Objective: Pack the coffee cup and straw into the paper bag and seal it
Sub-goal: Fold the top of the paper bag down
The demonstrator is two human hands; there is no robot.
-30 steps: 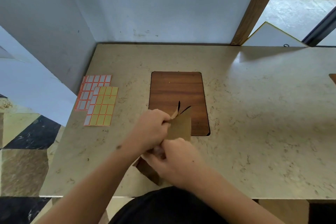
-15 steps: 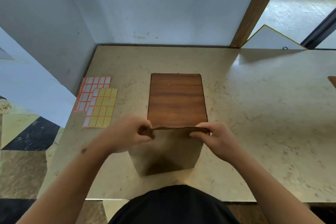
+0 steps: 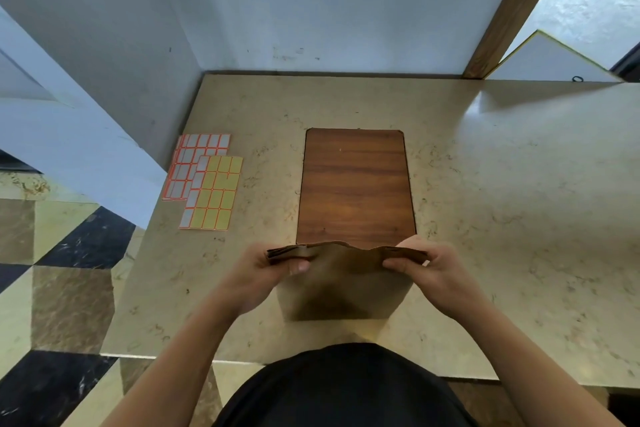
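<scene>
Two bare forearms come up from the lower edge of the head view, uncovered from wrist to as far back as can be seen: no sleeves, cuffs, watch, bracelets or rings show. The left hand (image 3: 263,274) and the right hand (image 3: 433,270) are ungloved, with short, plain fingernails on the thumbs. Between the arms, at the bottom centre, sits a rounded expanse of plain black fabric garment (image 3: 346,388), smooth, with no print, seam or button discernible.

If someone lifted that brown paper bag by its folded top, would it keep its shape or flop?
The paper bag probably holds its boxy shape: its sides stand upright. The top looks soft, crumpling wavy between the left hand and right hand. Its weight cannot be judged; the contents are hidden.
</scene>
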